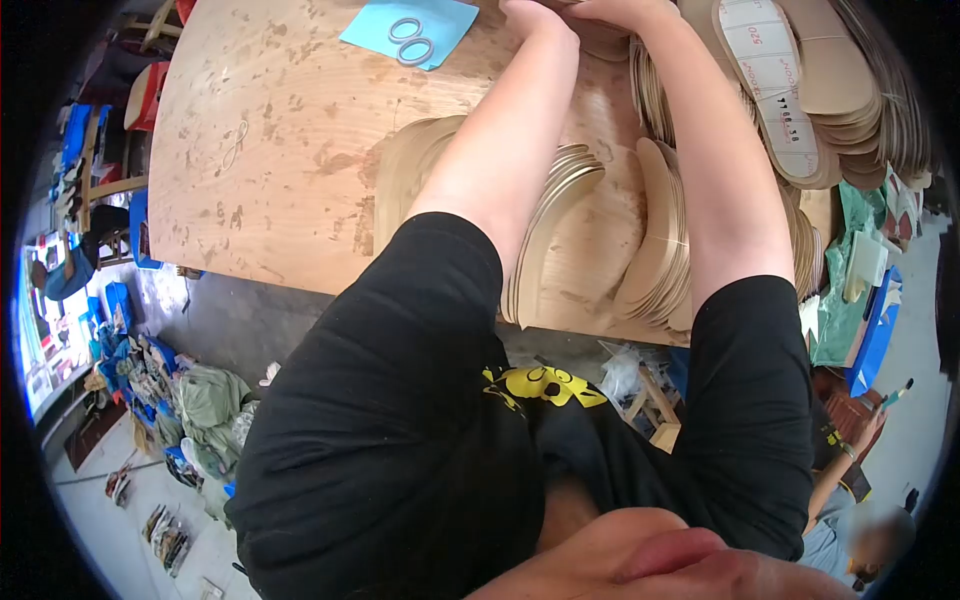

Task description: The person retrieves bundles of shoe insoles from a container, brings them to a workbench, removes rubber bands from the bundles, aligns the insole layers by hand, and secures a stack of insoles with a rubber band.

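Observation:
Both my hands are at the top edge of the head view and partly cut off. My left hand [527,14] shows only its wrist and back, and its fingers are out of sight. My right hand [612,9] is beside it, over a brown insole-shaped piece [603,40]; whether it grips the piece cannot be made out. Below my forearms, fanned stacks of brown insole boards [548,225] and more insole boards [655,240] stand along the table's near edge. Another brown stack [400,165] is partly hidden behind my left arm.
On the wooden table [270,200] lie a blue sheet [455,18] with two grey rings [412,50] and a thin loop [234,145]. Piled insoles, one with a white printed sheet [768,85], crowd the right. Another person [850,490] is at lower right.

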A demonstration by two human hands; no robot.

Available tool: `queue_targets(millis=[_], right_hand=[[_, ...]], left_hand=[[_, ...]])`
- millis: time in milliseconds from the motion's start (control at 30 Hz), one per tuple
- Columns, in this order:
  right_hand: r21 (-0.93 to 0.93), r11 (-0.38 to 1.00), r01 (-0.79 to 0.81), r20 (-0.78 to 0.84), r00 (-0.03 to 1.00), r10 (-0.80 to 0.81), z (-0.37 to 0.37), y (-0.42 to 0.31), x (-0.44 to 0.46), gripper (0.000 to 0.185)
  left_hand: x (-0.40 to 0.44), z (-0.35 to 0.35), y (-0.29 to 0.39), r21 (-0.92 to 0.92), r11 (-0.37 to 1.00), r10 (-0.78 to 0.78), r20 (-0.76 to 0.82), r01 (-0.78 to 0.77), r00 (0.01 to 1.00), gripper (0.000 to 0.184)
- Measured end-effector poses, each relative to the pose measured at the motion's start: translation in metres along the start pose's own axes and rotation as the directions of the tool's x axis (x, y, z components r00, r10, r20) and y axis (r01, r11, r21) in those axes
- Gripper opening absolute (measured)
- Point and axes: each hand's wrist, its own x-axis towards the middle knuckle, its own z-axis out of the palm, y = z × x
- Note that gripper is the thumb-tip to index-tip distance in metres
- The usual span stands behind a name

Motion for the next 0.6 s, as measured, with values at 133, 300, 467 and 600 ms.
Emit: queue_targets(millis=[133, 300, 467, 600], right_hand=[[0.035, 0.999, 0.008, -0.068, 0.998, -0.005, 0.010, 0.005, -0.002, 0.089], [0.053, 0.998, -0.016, -0.057, 0.998, 0.019, 0.012, 0.006, 0.001, 0.091], [0.046, 0.999, 0.019, -0.124, 0.992, -0.013, 0.017, 0.007, -0.002, 0.093], [0.052, 0.999, 0.010, -0.094, 0.996, -0.005, 0.014, 0.007, -0.001, 0.094]], left_hand=[[-0.009, 0.008, 0.025, -0.080, 0.997, -0.005, 0.135, 0.016, 0.991, 0.056], [0.000, 0.006, 0.022, 0.019, 0.999, 0.033, 0.132, -0.036, 0.991, 0.055], [-0.005, 0.006, 0.031, -0.032, 0.997, -0.057, 0.194, 0.064, 0.979, 0.053], [-0.012, 0.005, 0.033, 0.133, 0.991, -0.024, 0.070, 0.014, 0.997, 0.058]])
